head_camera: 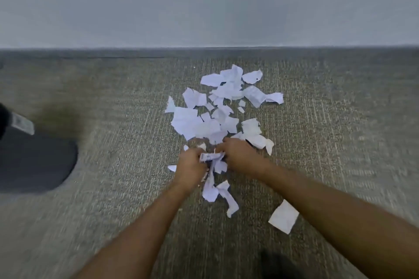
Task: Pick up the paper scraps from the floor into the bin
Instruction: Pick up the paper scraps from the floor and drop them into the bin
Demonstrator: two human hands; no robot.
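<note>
Several white paper scraps (pixel 217 106) lie scattered on the grey carpet in front of the wall. My left hand (pixel 189 165) and my right hand (pixel 240 156) meet at the near edge of the pile. Both curl round a crumpled bunch of scraps (pixel 212 157) held between them, with more pieces hanging below it. A loose square scrap (pixel 283 216) lies alone to the right, near my right forearm. A dark bin (pixel 34 161) shows at the left edge, blurred and partly cut off.
A pale wall (pixel 204 2) rises behind the carpet (pixel 113 97), meeting it along a dark baseboard strip. A dark blurred shape (pixel 278 265), perhaps a shoe, sits at the bottom right.
</note>
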